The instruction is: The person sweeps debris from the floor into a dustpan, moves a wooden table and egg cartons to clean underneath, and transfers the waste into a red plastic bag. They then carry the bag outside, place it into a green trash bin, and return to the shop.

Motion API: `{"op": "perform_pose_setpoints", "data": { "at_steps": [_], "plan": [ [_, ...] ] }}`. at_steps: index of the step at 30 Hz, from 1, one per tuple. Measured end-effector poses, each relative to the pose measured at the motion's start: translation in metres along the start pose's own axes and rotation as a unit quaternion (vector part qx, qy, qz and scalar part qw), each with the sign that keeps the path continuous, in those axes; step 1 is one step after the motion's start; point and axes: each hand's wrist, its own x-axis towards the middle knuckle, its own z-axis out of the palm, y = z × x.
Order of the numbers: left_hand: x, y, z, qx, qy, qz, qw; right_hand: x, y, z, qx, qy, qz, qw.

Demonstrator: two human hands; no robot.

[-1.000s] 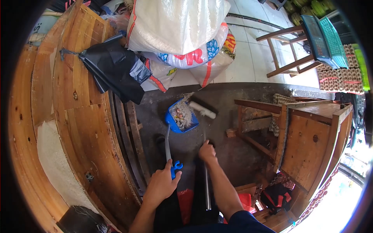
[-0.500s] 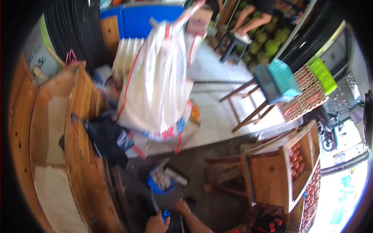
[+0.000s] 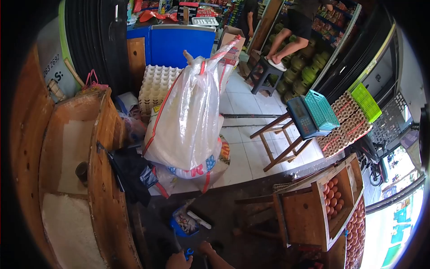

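Near the bottom edge, my left hand (image 3: 179, 261) is closed round a blue handle (image 3: 189, 253). A thin shaft runs up from it towards a blue dustpan (image 3: 193, 234) on the dark floor, which holds whitish litter. To the right, my right hand (image 3: 206, 248) is bent downward, and its fingers are too dark to make out. A white bar-shaped object (image 3: 199, 219) lies across the dustpan's right side. Above the dustpan stands a large tied white sack (image 3: 188, 116) with red strips.
Wooden rice bins (image 3: 101, 179) line the left. A wooden crate of eggs (image 3: 304, 210) is at right. Behind it are a stool with a scale (image 3: 301, 117) and egg trays (image 3: 347, 119). A person (image 3: 291, 40) stands on a black stool (image 3: 265, 77).
The view has tilted up, so things sit lower in the frame and look sharper. Both hands are nearer the bottom edge, with the left still on the blue handle.
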Motion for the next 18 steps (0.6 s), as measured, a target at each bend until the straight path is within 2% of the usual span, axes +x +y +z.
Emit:
{"op": "perform_pose_setpoints", "data": {
  "at_steps": [1, 3, 5, 7, 8, 9, 10, 11, 13, 14, 16, 18],
  "plan": [
    [0.001, 0.021, -0.018, 0.024, -0.024, -0.022, 0.999, -0.011, 0.005, -0.001, -0.001, -0.007, -0.001, 1.000],
    [-0.005, 0.025, -0.021, 0.047, -0.041, -0.058, 0.996, -0.040, 0.029, -0.024, -0.169, -0.068, -0.143, 0.973],
    [-0.004, -0.004, 0.000, 0.050, -0.021, -0.031, 0.998, -0.088, 0.036, -0.070, -0.139, -0.071, -0.102, 0.982],
    [-0.008, -0.008, 0.000, 0.047, -0.030, -0.060, 0.997, -0.091, 0.050, -0.068, -0.003, 0.006, 0.036, 0.999],
    [-0.008, -0.006, -0.002, 0.044, -0.043, -0.070, 0.996, -0.088, 0.043, -0.065, -0.005, -0.007, 0.032, 0.999],
    [-0.006, 0.011, -0.019, 0.043, -0.042, -0.080, 0.995, -0.090, 0.023, -0.087, 0.052, 0.032, 0.086, 0.994],
    [-0.006, 0.039, -0.048, 0.045, -0.083, -0.108, 0.990, -0.092, 0.011, -0.097, 0.108, 0.072, 0.140, 0.982],
    [-0.007, 0.055, -0.062, 0.047, -0.122, -0.134, 0.982, -0.082, 0.007, -0.086, 0.104, 0.068, 0.135, 0.983],
    [-0.004, 0.056, -0.061, 0.040, -0.119, -0.137, 0.983, -0.045, -0.007, -0.056, 0.196, 0.071, 0.238, 0.949],
    [-0.005, 0.056, -0.061, 0.034, -0.124, -0.137, 0.982, -0.032, -0.005, -0.032, 0.197, 0.070, 0.234, 0.950],
    [-0.001, 0.040, -0.050, 0.045, -0.095, -0.120, 0.987, -0.039, 0.007, 0.007, 0.025, 0.032, 0.035, 0.999],
    [-0.011, 0.031, -0.034, 0.055, -0.071, -0.109, 0.990, -0.065, 0.022, -0.007, -0.022, -0.028, 0.024, 0.999]
  ]
}}
